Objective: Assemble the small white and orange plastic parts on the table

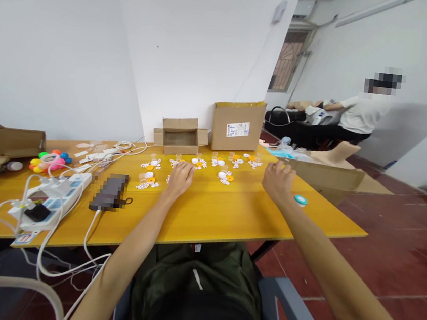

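My left hand (181, 178) is curled into a loose fist above the middle of the yellow table (208, 210). It partly covers a small pile of white pieces (168, 178). My right hand (278, 181), also curled, is over the table's right part, left of a round teal-rimmed roll (301, 200). A bit of yellow shows by its fingertips; I cannot tell whether it is touched. Nothing is visible inside either fist, though the undersides are hidden. Between and beyond my hands lie several small piles with white discs (222, 174), orange rings (151, 180) and clear cups (142, 177).
At the back stand a small open carton (181, 141) and a taller cardboard box (236, 129). Leftward lie a phone (110, 192), a power strip (56, 199) with cables, and a colourful ring toy (50, 161). Another person (365, 112) sits at the far right.
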`<act>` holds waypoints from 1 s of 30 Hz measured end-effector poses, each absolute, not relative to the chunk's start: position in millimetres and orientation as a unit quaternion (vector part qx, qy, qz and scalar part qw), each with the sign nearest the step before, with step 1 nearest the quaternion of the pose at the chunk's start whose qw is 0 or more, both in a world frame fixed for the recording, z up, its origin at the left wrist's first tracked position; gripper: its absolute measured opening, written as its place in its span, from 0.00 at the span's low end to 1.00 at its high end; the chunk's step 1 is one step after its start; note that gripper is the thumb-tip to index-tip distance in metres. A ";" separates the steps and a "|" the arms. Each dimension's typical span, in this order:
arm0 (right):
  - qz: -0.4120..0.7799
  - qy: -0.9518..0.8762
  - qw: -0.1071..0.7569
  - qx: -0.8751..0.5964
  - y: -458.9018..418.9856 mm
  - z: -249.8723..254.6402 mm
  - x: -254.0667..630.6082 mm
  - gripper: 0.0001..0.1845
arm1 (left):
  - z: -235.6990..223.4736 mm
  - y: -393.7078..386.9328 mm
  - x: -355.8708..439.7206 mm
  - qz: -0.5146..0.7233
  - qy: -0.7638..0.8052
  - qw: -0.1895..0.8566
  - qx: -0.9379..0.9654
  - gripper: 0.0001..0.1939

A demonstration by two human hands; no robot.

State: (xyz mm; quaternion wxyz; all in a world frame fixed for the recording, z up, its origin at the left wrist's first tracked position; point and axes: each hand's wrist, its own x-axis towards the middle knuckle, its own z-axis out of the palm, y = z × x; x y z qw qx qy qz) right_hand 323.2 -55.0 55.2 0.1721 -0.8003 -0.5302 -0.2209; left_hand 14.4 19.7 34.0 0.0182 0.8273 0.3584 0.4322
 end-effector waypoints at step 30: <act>0.048 -0.698 0.329 -0.634 -69.8 9.4 258.0 0.06 | 14.5 -13.1 38.1 0.280 0.259 0.177 0.907 0.14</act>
